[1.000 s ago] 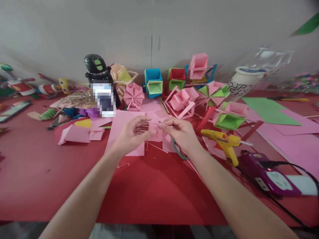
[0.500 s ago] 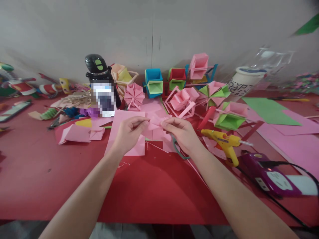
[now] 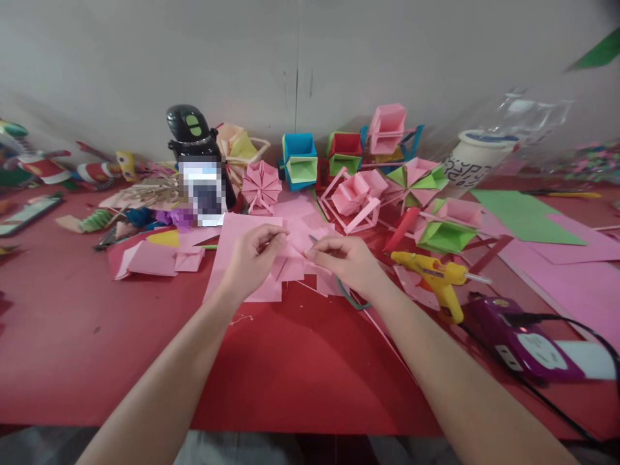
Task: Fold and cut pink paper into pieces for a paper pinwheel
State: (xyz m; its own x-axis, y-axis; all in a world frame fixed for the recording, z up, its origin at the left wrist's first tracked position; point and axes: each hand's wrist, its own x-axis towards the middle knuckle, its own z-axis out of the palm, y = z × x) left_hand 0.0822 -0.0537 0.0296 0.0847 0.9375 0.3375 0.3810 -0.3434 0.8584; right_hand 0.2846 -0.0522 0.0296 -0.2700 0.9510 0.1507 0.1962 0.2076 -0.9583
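A small folded piece of pink paper [image 3: 293, 257] is stretched between my two hands, over other pink sheets. My left hand [image 3: 254, 258] pinches its left edge between thumb and fingers. At its right edge, the thumb and forefinger of my right hand [image 3: 346, 259] are closed on the same paper. Scissors with a grey-green handle [image 3: 352, 297] lie partly hidden under my right hand. A larger pink sheet [image 3: 227, 248] rests flat beneath my left hand. The exact fold between my fingers is too small to make out.
Right of my hands lies a yellow glue gun [image 3: 438, 278], with a purple power strip [image 3: 526, 339] beyond it. Several folded paper wheels and boxes [image 3: 299, 161] line the back. A black bottle [image 3: 186, 126] stands at back left; a white cup [image 3: 477, 161] at back right.
The folded paper has turned and shifted slightly between my hands. My left fingers, apart at first, have closed on its edge. My right hand stays nearly in place.
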